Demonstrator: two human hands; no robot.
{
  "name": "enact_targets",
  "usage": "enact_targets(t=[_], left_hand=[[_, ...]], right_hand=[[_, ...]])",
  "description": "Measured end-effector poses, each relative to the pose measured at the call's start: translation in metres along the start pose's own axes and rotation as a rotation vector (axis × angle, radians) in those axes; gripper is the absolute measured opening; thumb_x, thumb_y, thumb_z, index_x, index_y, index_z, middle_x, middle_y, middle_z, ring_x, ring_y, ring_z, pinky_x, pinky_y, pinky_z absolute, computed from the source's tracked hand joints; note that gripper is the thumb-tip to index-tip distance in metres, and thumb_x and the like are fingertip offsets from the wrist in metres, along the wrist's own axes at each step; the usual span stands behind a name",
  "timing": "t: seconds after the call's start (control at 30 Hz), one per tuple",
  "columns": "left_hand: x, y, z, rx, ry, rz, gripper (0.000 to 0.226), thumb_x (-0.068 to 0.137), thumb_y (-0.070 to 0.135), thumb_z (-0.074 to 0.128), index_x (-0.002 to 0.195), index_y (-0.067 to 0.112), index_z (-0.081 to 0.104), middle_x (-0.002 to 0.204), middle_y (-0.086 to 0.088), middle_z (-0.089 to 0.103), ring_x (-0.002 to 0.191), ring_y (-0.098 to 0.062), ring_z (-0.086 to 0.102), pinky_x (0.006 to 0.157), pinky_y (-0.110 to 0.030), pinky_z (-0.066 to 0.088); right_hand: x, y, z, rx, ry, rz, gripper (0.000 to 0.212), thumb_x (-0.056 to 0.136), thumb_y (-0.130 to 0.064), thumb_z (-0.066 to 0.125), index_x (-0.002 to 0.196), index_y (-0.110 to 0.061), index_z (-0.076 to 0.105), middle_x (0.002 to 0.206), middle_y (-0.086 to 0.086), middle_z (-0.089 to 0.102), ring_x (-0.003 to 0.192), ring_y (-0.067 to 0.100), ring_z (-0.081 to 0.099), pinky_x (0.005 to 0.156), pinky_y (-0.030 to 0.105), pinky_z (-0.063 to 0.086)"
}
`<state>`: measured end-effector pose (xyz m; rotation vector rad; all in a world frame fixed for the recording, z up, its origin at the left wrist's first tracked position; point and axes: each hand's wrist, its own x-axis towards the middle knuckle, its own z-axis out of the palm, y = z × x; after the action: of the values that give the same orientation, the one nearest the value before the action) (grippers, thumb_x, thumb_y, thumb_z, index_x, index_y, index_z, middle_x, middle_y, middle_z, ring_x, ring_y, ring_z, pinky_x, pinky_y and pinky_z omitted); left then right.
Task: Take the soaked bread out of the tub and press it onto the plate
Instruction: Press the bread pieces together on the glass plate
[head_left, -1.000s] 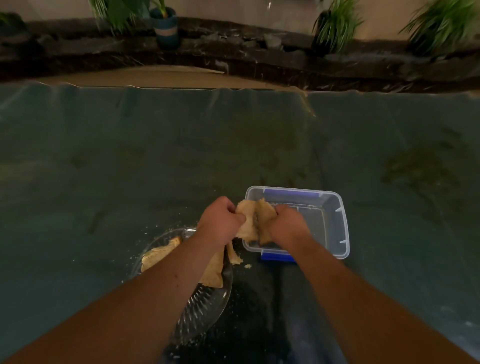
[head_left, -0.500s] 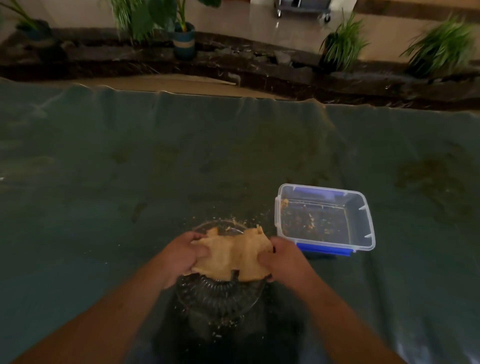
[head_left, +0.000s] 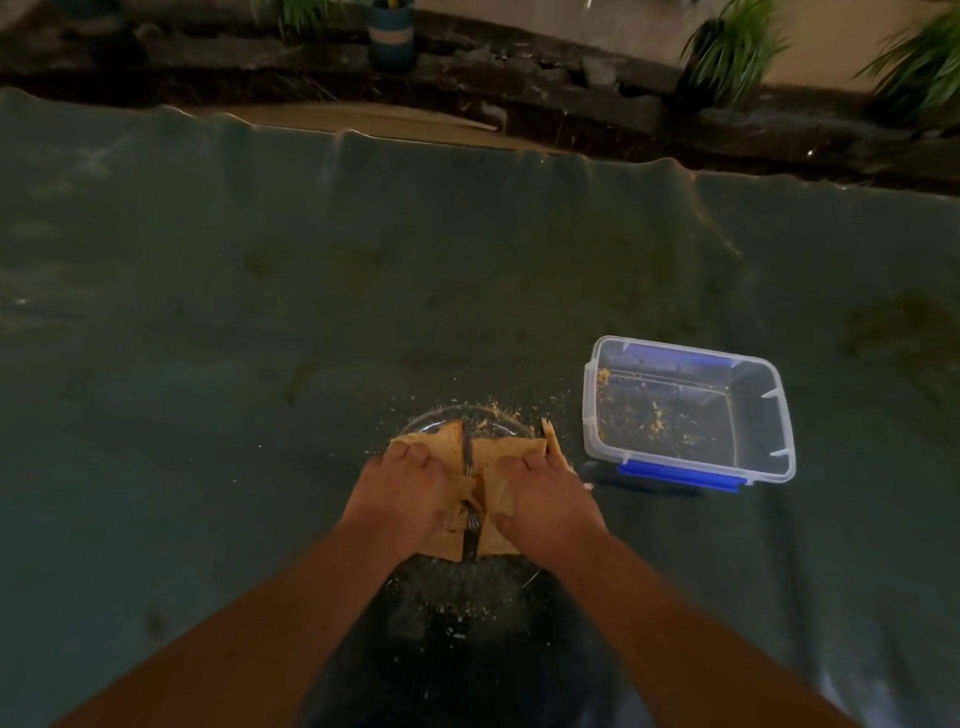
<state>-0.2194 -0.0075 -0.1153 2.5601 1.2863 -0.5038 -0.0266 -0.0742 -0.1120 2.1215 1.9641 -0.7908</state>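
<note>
Tan soaked bread (head_left: 496, 457) lies flat on the clear glass plate (head_left: 470, 418) in the lower middle of the head view. My left hand (head_left: 402, 496) presses palm-down on the bread's left half. My right hand (head_left: 543, 501) presses palm-down on its right half. A narrow gap between the two pieces shows the plate beneath. The clear plastic tub (head_left: 688, 415) with blue latches stands to the right of the plate, holding only wet crumbs. Much of the bread is hidden under my hands.
A dark green tarp (head_left: 260, 312) covers the ground, wet and dark near me. Crumbs (head_left: 524, 410) lie scattered around the plate's far rim. Beyond the tarp's far edge run a stone border (head_left: 519, 93) and potted plants (head_left: 392, 31).
The bread went from the tub, held up between both hands, across to the plate. Both hands now lie flat on it, pressing down. The tub holds only crumbs.
</note>
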Motion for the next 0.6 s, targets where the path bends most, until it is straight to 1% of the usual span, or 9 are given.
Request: enact_targets(t=[0.07,0.13,0.23,0.27,0.3,0.37,0.43,0.5,0.6], left_hand=[[0.004,-0.001,0.001,0.004,0.0,0.004,0.057,0.087,0.051,0.071,0.131,0.019,0.054,0.132,-0.005,0.057,0.124,-0.026,0.048,0.104,-0.047,0.045],[0.008,-0.002,-0.001,-0.043,-0.001,0.006,0.05,0.087,0.051,0.071,0.125,0.023,0.056,0.126,-0.003,0.061,0.119,-0.025,0.052,0.101,-0.046,0.046],[0.011,-0.006,-0.003,-0.253,0.004,-0.031,0.033,0.088,0.046,0.073,0.113,0.028,0.062,0.11,0.002,0.07,0.101,-0.021,0.062,0.082,-0.038,0.051],[0.01,-0.007,-0.003,-0.336,-0.01,-0.059,0.031,0.088,0.045,0.074,0.112,0.029,0.063,0.109,0.003,0.071,0.099,-0.02,0.064,0.08,-0.036,0.052],[0.01,-0.009,-0.003,-0.4,-0.033,-0.085,0.031,0.088,0.044,0.075,0.113,0.029,0.064,0.112,0.004,0.071,0.099,-0.02,0.064,0.081,-0.036,0.053],[0.01,-0.013,-0.002,-0.451,-0.092,-0.115,0.034,0.088,0.045,0.075,0.116,0.029,0.065,0.117,0.003,0.071,0.102,-0.021,0.064,0.085,-0.038,0.054],[0.009,-0.016,0.001,-0.444,-0.145,-0.125,0.034,0.089,0.045,0.075,0.117,0.03,0.065,0.118,0.003,0.071,0.1,-0.019,0.063,0.082,-0.035,0.053],[0.007,-0.018,0.003,-0.459,-0.177,-0.12,0.034,0.088,0.044,0.077,0.116,0.03,0.065,0.116,0.003,0.071,0.096,-0.016,0.062,0.077,-0.032,0.049],[0.001,-0.018,0.005,-0.47,-0.22,-0.106,0.036,0.088,0.043,0.077,0.119,0.028,0.065,0.116,0.004,0.069,0.098,-0.016,0.061,0.077,-0.031,0.048]], right_hand=[[0.008,-0.004,0.0,-0.054,0.02,0.02,0.056,0.095,-0.043,0.06,0.142,-0.015,0.047,0.147,0.016,0.05,0.134,0.036,0.045,0.106,0.052,0.044],[0.014,-0.004,-0.002,-0.09,0.087,0.02,0.046,0.093,-0.035,0.062,0.133,-0.012,0.056,0.136,0.017,0.057,0.128,0.036,0.049,0.105,0.05,0.045],[0.021,-0.002,-0.009,-0.045,0.098,-0.044,0.026,0.092,-0.024,0.059,0.115,-0.013,0.066,0.118,0.013,0.065,0.113,0.031,0.057,0.102,0.048,0.05],[0.023,-0.001,-0.011,-0.012,0.079,-0.072,0.024,0.092,-0.022,0.059,0.114,-0.014,0.067,0.116,0.011,0.067,0.109,0.029,0.059,0.101,0.047,0.05],[0.024,0.0,-0.012,0.022,0.062,-0.091,0.027,0.093,-0.024,0.061,0.117,-0.014,0.065,0.119,0.011,0.068,0.11,0.029,0.06,0.101,0.046,0.05],[0.022,0.001,-0.012,0.05,0.012,-0.101,0.046,0.09,-0.037,0.067,0.129,-0.014,0.057,0.13,0.012,0.063,0.119,0.031,0.056,0.101,0.046,0.049],[0.021,0.003,-0.007,-0.021,-0.024,-0.114,0.055,0.089,-0.047,0.065,0.132,-0.014,0.057,0.134,0.012,0.061,0.122,0.033,0.052,0.104,0.048,0.046],[0.022,0.002,-0.002,-0.075,-0.044,-0.124,0.044,0.093,-0.045,0.059,0.125,-0.015,0.062,0.128,0.013,0.063,0.118,0.033,0.054,0.102,0.049,0.047],[0.019,0.0,0.0,0.045,-0.082,-0.086,0.028,0.094,-0.036,0.061,0.113,-0.016,0.067,0.112,0.009,0.067,0.104,0.028,0.06,0.09,0.045,0.054]])
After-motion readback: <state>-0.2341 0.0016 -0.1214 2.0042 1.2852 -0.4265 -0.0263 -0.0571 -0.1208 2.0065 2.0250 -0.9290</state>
